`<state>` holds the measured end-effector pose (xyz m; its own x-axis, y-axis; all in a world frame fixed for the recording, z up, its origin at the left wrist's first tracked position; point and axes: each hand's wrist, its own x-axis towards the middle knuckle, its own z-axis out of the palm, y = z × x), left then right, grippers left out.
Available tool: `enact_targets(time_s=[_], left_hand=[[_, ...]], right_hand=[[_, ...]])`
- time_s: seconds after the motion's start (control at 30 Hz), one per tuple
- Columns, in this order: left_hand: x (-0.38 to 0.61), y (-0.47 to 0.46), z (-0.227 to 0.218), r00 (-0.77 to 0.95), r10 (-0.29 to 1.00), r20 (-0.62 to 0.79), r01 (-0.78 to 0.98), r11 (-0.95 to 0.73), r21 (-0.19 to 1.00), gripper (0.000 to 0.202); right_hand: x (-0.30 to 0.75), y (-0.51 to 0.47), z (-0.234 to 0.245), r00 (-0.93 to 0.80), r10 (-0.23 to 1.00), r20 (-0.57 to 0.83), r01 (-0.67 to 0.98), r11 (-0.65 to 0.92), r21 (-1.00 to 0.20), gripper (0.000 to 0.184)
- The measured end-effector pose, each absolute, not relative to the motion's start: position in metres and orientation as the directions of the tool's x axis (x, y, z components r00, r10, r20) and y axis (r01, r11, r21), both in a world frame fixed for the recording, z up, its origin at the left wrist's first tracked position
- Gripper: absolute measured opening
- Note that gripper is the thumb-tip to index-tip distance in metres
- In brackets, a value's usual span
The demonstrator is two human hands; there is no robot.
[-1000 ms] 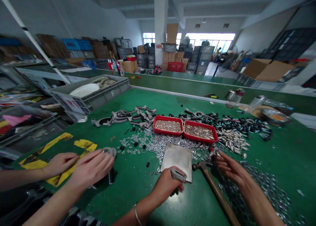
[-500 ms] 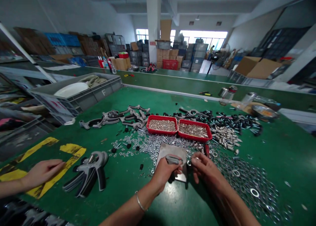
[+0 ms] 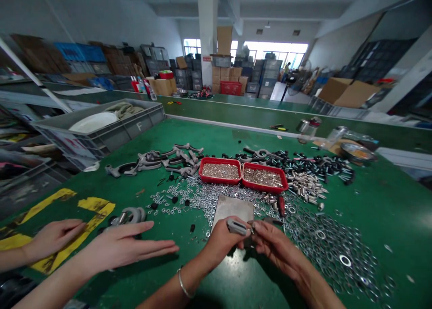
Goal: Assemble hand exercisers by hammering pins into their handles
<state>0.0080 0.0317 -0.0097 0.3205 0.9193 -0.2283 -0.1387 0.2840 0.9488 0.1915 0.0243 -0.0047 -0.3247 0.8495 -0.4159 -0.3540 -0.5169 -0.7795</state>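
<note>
**Item, at work:** a left hand (image 3: 221, 242), wearing a metal bangle (image 3: 183, 288), is gripping a grey handle piece (image 3: 237, 227) with its fingers (image 3: 224, 237) curled around the body. The piece is sitting just above a steel plate (image 3: 232, 209) on the green desk (image 3: 398, 201). A right hand (image 3: 276, 250) is pressing its fingertips together, pinching a small metal fitting (image 3: 252, 228) at the piece's end; its exact kind is too small to tell.

**Handling (judged):** the piece is looking stiff, light and smooth, so it may be slipping slightly; the surest hold is around its middle, leaving the end free. The fitting is allowing only a fingertip pinch and would be easily lost if dropped.

**Surroundings:** loose hex nuts (image 3: 202, 197) are spreading behind the plate, flat washers (image 3: 344, 260) are lying to the right, and two red trays (image 3: 220, 170) are holding small parts. At left, a co-worker's spread hand (image 3: 118, 247) is reaching past an assembled hand gripper (image 3: 130, 216).
</note>
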Motion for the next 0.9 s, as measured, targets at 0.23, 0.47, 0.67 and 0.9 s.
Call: enact_targets(time_s=[0.23,0.47,0.67,0.9], left_hand=[[-0.002,0.04,-0.026,0.201,0.961,-0.188,-0.117,0.214,0.97,0.04],[0.02,0.058,-0.03,0.176,0.962,-0.209,-0.083,0.226,0.971,0.03],[0.035,0.067,-0.028,0.232,0.942,-0.241,-0.336,0.311,0.889,0.036],[0.013,0.061,-0.01,0.732,0.632,-0.255,-0.057,0.43,0.901,0.06]], right_hand=[[0.202,0.022,0.002,-0.067,0.981,-0.182,0.043,-0.18,-0.983,0.032],[0.177,0.027,0.004,0.095,0.979,-0.179,-0.099,-0.169,-0.981,0.038],[0.162,0.036,0.005,0.187,0.981,-0.053,-0.026,-0.048,-0.998,0.033],[0.179,0.043,0.001,0.03,0.995,-0.09,-0.028,-0.089,-0.996,0.028]])
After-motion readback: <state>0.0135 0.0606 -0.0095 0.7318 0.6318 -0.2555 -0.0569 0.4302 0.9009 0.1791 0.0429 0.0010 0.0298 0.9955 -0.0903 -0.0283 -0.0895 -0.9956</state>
